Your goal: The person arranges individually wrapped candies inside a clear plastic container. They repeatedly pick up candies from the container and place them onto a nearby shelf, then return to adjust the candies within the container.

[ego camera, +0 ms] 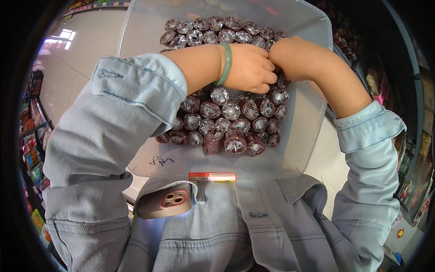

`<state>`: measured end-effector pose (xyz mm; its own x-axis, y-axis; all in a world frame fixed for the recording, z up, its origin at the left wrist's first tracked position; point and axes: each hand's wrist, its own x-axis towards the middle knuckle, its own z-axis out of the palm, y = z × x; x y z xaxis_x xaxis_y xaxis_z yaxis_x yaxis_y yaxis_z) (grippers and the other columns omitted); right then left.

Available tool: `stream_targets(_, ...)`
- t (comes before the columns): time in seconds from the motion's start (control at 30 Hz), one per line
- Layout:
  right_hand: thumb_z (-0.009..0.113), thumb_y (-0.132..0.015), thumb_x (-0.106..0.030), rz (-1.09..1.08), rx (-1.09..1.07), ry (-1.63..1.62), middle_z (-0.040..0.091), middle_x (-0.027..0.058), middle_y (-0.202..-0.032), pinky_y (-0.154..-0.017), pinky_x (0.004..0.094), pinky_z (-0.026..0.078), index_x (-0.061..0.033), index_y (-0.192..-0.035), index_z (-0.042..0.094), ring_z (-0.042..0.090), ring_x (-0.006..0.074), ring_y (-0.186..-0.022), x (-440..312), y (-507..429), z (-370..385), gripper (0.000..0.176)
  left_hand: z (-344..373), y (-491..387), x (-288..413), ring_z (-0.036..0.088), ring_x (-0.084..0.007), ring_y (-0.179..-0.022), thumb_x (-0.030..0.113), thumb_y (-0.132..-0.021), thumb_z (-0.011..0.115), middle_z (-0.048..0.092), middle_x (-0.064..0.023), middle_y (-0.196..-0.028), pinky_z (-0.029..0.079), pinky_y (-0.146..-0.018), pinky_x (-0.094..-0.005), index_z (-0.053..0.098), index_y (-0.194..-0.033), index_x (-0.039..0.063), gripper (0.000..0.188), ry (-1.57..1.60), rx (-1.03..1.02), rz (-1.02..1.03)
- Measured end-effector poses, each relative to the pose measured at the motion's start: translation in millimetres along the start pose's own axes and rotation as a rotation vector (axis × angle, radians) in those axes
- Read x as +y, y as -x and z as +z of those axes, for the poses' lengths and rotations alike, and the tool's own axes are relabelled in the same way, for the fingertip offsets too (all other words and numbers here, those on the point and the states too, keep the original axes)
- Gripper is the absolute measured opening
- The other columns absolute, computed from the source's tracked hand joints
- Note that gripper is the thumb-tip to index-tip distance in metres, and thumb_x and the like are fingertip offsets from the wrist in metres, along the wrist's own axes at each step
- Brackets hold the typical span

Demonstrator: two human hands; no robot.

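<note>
A translucent plastic storage bin [306, 149] lies before me, with handwritten marks on its near wall. Inside it, dark red cylindrical rolls [231, 110] in crinkled clear wrap stand packed in rows, most with their ends up. Two or three near rolls [214, 142] lean toward me. My left hand [251, 68], below a green bangle [225, 64], is over the middle of the rows with its fingers curled. Against its fingertips, my right hand [289, 57] bends inward at the right side of the rows. The fingers hide whatever may be between them.
A red-edged price label [212, 176] is on the bin's near rim. A phone [166, 202] sticks out of my jacket pocket. Shelves with packaged goods [35, 159] stand at the left, and a dark display rack [413, 163] at the right. Tiled floor [91, 37] shows beyond.
</note>
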<state>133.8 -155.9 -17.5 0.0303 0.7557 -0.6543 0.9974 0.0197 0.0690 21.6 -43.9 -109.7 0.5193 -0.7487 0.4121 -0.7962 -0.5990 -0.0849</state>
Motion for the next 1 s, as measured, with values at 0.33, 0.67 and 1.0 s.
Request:
stream_targets(0.33,0.081,-0.063,-0.006,-0.093,-0.016,-0.04,0.071,0.0157,-0.082,-0.07,0.0438,0.054,-0.0043,-0.083,0.073,0.068,0.0363,-0.08,7.4,-7.7,8.9,0.022,3.7,-3.0,4.0,0.06,-0.018,-0.082,0.023,-0.076,0.064,0.057,0.0016,-0.081,0.05,-0.077,-0.0337,0.059,-0.067,0.015,0.013,-0.078,-0.007,-0.058)
stream_targets(0.67,0.082,-0.059,-0.006,-0.018,-0.006,0.016,0.072,0.0159,-0.082,-0.069,0.043,0.055,-0.0052,-0.082,0.075,0.07,0.0346,-0.08,3.1,-7.7,6.9,0.025,6.9,-4.3,2.1,0.061,-0.0184,-0.088,0.019,-0.083,0.059,0.06,0.0009,-0.094,0.053,-0.076,-0.0328,0.066,-0.093,0.013,0.014,-0.05,-0.073,-0.01)
stream_targets(1.0,0.078,-0.061,-0.004,0.094,0.031,-0.057,0.072,0.0158,-0.081,-0.068,0.0436,0.055,-0.0052,-0.081,0.074,0.07,0.0345,-0.08,-4.2,-6.9,1.9,0.021,-10.4,-7.8,2.0,0.065,-0.0206,-0.097,0.02,-0.081,0.059,0.066,-0.0034,-0.098,0.053,-0.085,-0.0366,0.062,-0.086,0.011,0.01,-0.008,-0.283,-0.134)
